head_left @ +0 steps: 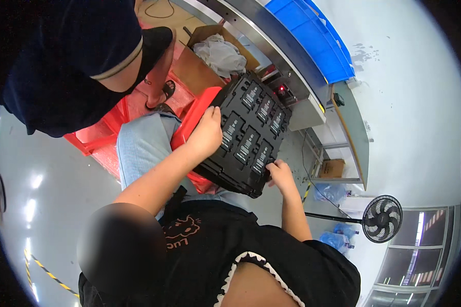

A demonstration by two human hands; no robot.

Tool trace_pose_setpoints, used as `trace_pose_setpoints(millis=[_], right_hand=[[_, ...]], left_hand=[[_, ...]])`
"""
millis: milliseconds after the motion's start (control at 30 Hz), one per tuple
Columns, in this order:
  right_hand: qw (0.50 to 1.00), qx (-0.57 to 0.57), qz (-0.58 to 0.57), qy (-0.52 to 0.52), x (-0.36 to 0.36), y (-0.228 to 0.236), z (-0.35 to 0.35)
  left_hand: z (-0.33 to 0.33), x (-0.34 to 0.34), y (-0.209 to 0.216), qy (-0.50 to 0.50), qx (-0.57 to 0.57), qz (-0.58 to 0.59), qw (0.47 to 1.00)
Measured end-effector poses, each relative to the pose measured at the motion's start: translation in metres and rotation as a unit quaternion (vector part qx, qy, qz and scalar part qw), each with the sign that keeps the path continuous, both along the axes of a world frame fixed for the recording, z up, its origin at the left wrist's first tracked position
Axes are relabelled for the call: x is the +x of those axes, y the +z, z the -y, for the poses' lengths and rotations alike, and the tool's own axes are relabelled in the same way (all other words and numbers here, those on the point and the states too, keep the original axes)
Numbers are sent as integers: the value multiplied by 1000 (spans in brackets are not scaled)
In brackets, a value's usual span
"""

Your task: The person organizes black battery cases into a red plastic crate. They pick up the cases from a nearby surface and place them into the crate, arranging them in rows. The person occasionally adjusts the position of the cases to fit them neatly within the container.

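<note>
A black moulded tray (251, 130), stacked on more black trays, rests tilted across my lap, over my light blue trouser leg (143, 148). Its pockets hold several dark flat parts with pale labels. My left hand (207, 132) grips the tray's left edge, with its fingers over the rim. At the stack's lower right corner, my right hand (280, 172) is closed on the edge. Both forearms reach up from my black shirt at the bottom.
Red plastic crates (107, 128) stand on the floor to my left. Another person in dark clothes (71, 56) stands behind them, one sandalled foot (166, 92) by a cardboard box of white plastic (217, 53). A metal bench with blue bins (312, 36) runs at right; a black fan (381, 219) stands lower right.
</note>
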State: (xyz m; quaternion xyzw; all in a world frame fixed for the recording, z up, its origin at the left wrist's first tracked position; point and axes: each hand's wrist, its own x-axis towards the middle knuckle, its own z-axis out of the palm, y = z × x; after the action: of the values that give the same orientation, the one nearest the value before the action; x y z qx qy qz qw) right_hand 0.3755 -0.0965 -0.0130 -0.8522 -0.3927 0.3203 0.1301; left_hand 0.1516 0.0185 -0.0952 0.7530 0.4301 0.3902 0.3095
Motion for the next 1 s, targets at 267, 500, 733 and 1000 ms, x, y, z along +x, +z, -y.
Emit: trace_pose_setpoints(millis=[267,500,733,1000], right_hand=[[937,304,-126,-118,-31,-56,42],[916,348,-136,-144,-41,-66,45],[891,375,-206,-153,-14,-91,34],[912,346,-150,-158,-43,-66,45]], left_hand=[[-5,-18,-9,-76,-97,95,988],[3,-22,-12,-79,-151,142,975],[-10,-16,-24,-103,-146,144,973],[5,-29,-15,-145,-311,261,902]])
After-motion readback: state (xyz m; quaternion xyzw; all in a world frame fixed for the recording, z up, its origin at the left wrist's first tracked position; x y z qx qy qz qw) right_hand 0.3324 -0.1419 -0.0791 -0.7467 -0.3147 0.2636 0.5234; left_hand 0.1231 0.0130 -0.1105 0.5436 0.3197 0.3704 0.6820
